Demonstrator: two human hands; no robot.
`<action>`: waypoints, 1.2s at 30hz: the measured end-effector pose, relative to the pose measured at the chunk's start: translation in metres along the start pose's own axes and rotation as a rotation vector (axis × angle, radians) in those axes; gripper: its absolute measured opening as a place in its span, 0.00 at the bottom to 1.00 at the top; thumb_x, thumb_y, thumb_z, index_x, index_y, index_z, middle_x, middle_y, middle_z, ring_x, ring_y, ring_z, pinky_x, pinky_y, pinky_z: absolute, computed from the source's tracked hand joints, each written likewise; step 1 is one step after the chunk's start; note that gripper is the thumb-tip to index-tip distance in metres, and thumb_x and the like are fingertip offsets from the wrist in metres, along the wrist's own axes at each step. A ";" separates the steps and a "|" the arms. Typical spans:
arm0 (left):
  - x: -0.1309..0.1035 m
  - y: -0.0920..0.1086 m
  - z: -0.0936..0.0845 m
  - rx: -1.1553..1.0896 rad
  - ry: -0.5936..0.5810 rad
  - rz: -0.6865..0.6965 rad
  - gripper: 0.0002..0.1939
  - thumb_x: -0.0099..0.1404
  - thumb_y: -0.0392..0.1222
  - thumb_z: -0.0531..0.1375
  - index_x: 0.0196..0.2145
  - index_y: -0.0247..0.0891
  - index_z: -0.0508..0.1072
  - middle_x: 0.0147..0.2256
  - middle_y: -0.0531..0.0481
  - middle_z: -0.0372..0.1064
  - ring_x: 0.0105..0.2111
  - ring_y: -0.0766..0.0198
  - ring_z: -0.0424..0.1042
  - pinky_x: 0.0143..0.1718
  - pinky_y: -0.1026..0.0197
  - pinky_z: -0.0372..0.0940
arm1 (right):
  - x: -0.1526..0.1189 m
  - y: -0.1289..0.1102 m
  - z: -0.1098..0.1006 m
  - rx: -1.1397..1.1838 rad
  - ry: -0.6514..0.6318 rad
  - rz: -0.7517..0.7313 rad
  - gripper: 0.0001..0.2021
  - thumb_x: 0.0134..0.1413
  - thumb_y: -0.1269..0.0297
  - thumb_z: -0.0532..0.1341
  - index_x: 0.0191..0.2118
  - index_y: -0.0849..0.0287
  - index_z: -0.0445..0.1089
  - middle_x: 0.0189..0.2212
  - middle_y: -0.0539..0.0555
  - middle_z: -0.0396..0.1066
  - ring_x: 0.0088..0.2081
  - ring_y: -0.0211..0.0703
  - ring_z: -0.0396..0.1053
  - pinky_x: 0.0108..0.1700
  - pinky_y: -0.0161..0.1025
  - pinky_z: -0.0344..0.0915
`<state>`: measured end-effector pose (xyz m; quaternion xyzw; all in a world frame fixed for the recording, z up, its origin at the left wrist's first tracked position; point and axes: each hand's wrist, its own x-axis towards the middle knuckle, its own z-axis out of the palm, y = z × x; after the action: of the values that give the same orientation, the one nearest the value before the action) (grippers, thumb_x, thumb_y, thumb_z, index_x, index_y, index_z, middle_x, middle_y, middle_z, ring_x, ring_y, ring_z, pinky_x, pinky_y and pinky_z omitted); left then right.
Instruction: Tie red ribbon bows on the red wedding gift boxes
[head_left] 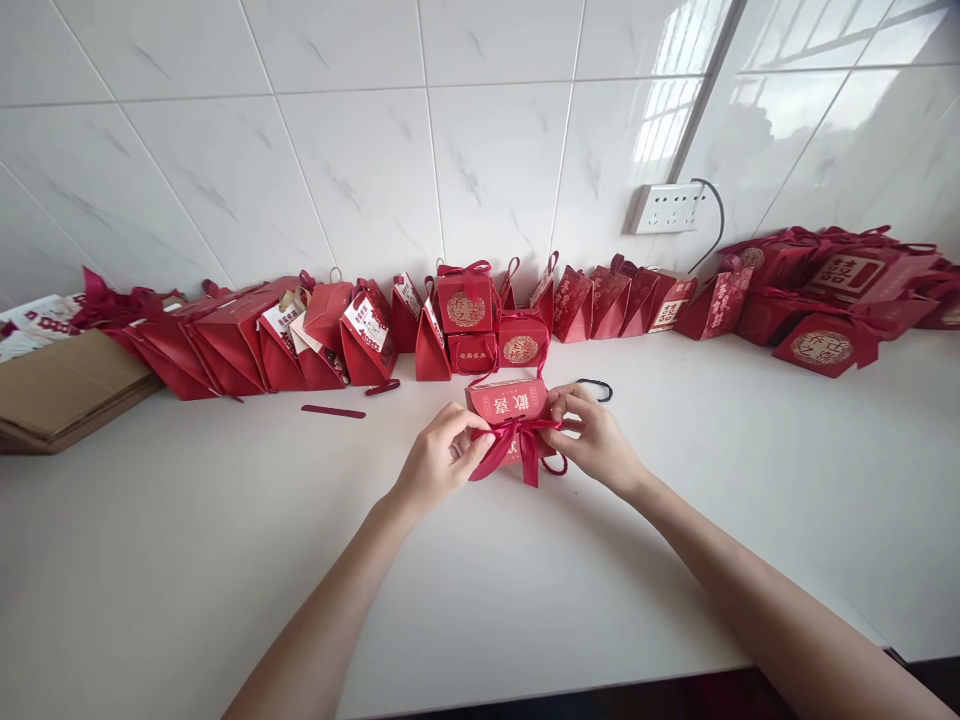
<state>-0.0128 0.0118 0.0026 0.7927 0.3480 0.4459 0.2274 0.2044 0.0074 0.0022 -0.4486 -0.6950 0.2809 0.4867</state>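
A small red gift box (512, 402) with printed characters stands on the white counter in front of me. A dark red ribbon (529, 468) is tied in a bow across its front, with its tails hanging down. My left hand (444, 452) pinches the bow's left side between thumb and fingers. At the box's right edge, my right hand (592, 432) pinches the right side of the bow. A twisted red cord handle (556, 465) shows below my right fingers.
Several red gift boxes (232, 330) line the tiled wall. More ribboned boxes (840, 290) are piled at the right. Flat brown cardboard (71, 385) lies at the left. A loose ribbon strip (333, 411) and a black loop (598, 388) lie on the counter (225, 530).
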 end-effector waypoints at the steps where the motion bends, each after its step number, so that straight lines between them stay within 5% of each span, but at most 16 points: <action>1: 0.000 0.000 0.000 -0.018 -0.012 -0.017 0.07 0.65 0.43 0.56 0.31 0.38 0.67 0.29 0.54 0.57 0.23 0.74 0.62 0.24 0.70 0.62 | 0.000 0.000 0.000 -0.001 -0.001 -0.005 0.06 0.45 0.70 0.58 0.25 0.58 0.58 0.38 0.53 0.60 0.39 0.39 0.64 0.41 0.43 0.73; 8: 0.000 0.006 -0.003 -0.183 -0.063 -0.146 0.14 0.62 0.47 0.57 0.24 0.36 0.65 0.29 0.53 0.53 0.26 0.71 0.60 0.23 0.69 0.63 | -0.001 0.002 0.000 -0.151 0.059 -0.159 0.05 0.47 0.69 0.58 0.26 0.57 0.60 0.40 0.55 0.62 0.42 0.44 0.64 0.42 0.45 0.69; 17: 0.002 0.009 -0.001 -0.315 -0.021 -0.270 0.15 0.61 0.50 0.59 0.25 0.36 0.64 0.28 0.54 0.54 0.22 0.72 0.61 0.15 0.70 0.59 | -0.003 0.000 0.000 -0.271 0.197 -0.377 0.06 0.50 0.75 0.56 0.31 0.56 0.61 0.28 0.51 0.61 0.31 0.40 0.63 0.33 0.38 0.65; 26: 0.001 0.012 -0.002 -0.345 -0.035 -0.345 0.15 0.63 0.50 0.57 0.26 0.36 0.65 0.17 0.58 0.54 0.16 0.74 0.57 0.15 0.71 0.59 | -0.009 0.006 0.005 -0.168 0.155 -0.223 0.08 0.56 0.71 0.53 0.42 0.55 0.59 0.33 0.53 0.69 0.31 0.41 0.68 0.22 0.32 0.63; 36: 0.004 0.008 -0.003 -0.395 -0.055 -0.411 0.15 0.60 0.51 0.60 0.30 0.35 0.70 0.20 0.57 0.61 0.14 0.75 0.59 0.16 0.70 0.60 | -0.008 -0.004 0.002 -0.214 0.050 -0.251 0.10 0.54 0.76 0.48 0.37 0.57 0.63 0.33 0.53 0.70 0.28 0.38 0.67 0.28 0.35 0.66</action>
<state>-0.0111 0.0098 0.0117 0.6578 0.4014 0.4279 0.4723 0.2027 -0.0013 0.0013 -0.4142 -0.7592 0.1309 0.4847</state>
